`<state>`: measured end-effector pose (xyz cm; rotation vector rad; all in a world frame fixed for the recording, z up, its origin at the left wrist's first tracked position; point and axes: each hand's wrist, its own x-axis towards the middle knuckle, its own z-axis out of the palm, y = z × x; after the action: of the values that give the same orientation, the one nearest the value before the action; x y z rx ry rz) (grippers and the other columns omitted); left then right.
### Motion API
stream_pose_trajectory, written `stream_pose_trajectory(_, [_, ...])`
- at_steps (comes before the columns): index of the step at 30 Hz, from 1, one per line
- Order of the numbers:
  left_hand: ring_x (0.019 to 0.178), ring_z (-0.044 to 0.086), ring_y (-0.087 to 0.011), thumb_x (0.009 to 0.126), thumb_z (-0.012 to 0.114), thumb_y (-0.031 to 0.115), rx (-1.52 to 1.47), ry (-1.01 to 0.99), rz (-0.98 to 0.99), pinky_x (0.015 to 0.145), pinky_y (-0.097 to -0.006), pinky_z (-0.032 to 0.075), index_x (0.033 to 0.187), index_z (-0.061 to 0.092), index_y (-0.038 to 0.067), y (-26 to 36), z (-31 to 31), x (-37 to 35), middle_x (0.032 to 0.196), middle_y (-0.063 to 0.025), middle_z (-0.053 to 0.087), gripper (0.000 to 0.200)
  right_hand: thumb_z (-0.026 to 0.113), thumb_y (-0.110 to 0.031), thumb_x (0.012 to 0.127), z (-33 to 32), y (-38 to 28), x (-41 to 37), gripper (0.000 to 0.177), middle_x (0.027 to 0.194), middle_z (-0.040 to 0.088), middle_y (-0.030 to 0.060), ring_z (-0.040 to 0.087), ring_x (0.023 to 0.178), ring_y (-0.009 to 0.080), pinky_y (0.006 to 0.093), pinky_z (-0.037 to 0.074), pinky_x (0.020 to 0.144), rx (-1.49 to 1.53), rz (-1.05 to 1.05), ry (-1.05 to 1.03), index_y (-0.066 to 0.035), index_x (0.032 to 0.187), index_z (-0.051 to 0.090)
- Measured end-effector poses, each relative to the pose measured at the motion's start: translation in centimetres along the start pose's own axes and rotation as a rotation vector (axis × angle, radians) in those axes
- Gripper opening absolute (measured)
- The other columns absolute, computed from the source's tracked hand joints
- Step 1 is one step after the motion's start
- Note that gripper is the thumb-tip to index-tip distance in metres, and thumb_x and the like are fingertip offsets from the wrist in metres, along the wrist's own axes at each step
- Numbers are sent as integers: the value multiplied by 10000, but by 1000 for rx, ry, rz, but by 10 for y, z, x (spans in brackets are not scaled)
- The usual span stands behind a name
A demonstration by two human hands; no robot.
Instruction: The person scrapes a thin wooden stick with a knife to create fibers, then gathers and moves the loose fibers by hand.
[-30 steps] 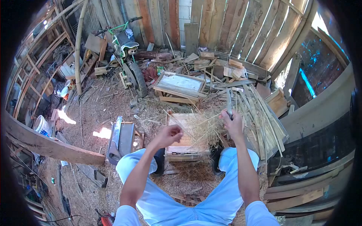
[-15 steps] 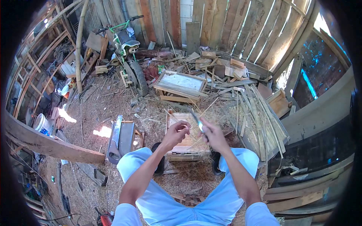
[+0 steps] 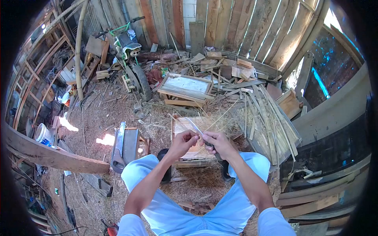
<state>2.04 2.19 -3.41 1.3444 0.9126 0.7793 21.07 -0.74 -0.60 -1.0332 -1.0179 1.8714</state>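
My right hand [image 3: 217, 144] is closed round the dark handle of a knife [image 3: 193, 124], whose narrow blade slants up and to the left. Close beside it, my left hand [image 3: 184, 144] is pinched, fingertips nearly meeting the right hand's. Whatever sits in that pinch is too small to make out. Both hands are above a low wooden bench [image 3: 182, 125] between my knees. Thin pale strips [image 3: 225, 115] lie just beyond the right hand, partly blurred.
A handsaw [image 3: 119, 143] rests on a small stool [image 3: 131, 146] at left. Long thin wood strips [image 3: 271, 126] cover a board at right. Ahead are a framed wooden piece [image 3: 187, 87], scrap wood [image 3: 236, 72] and a small motorbike [image 3: 136, 74]. A thick plank [image 3: 59, 155] juts in from the left.
My right hand has come down and left with the knife, so it is now close against the left hand. The left hand has shifted slightly down and stays pinched.
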Motion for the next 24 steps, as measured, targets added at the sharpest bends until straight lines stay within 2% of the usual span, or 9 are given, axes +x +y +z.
stream_pose_trajectory(3, [664,468,-43,909,579,165,42,16,1,610,-205,392,934,606,7,1,-5,-4,715,24,548,163,523,-178,927,-15,-9,4,203,735,527,8,398,513,34,162,319,402,182,2,162,-7,1029,562])
stream_pose_trajectory(4, [664,468,-43,909,579,165,41,19,1,610,-205,392,934,606,7,2,-7,-5,715,24,548,163,529,-171,921,-27,-13,4,268,756,525,8,393,512,28,154,317,397,203,-21,150,-11,1135,539])
stream_pose_trajectory(7, [668,438,-35,895,605,202,11,-18,6,593,-195,365,921,607,9,4,-9,-5,726,36,534,195,529,-174,922,-47,-26,-1,250,774,548,1,412,514,28,160,310,397,401,-133,126,-8,1108,556])
stream_pose_trajectory(8, [663,433,-34,897,603,200,30,7,36,587,-195,362,917,608,7,3,-7,-5,720,39,528,194,517,-171,926,-47,-25,-4,360,786,519,-3,391,521,18,147,313,400,374,-116,128,-14,1248,476])
stream_pose_trajectory(13, [656,461,-25,900,591,140,118,40,91,571,-204,383,924,605,-1,-3,4,-1,713,28,552,144,511,-178,931,-17,-1,-1,347,752,509,-22,379,508,16,148,288,407,162,11,4,1,1227,491])
stream_pose_trajectory(15, [650,459,-26,900,591,130,115,64,90,565,-204,381,924,601,-7,-3,3,-5,709,28,551,140,509,-182,931,-16,1,4,327,734,503,-30,367,501,14,152,286,406,245,4,-30,-1,1203,507])
stream_pose_trajectory(18, [659,463,-26,896,594,115,88,6,48,570,-200,382,929,599,-10,1,-7,-6,722,27,558,129,492,-169,934,-37,-20,-1,328,721,475,-38,359,498,11,151,280,402,331,-64,63,6,1212,487])
stream_pose_trajectory(21, [663,459,-23,895,598,114,36,32,132,575,-192,376,931,600,-7,-2,-1,-5,739,26,562,126,493,-189,937,-43,-21,-7,362,731,468,-46,357,525,14,153,284,410,419,-124,38,-3,1247,471])
stream_pose_trajectory(24, [684,480,-27,895,601,122,47,27,140,611,-186,397,935,600,-6,1,5,-6,768,18,578,134,505,-191,933,-20,-8,-7,396,742,475,-45,353,523,14,148,282,412,305,68,-143,-22,1288,454])
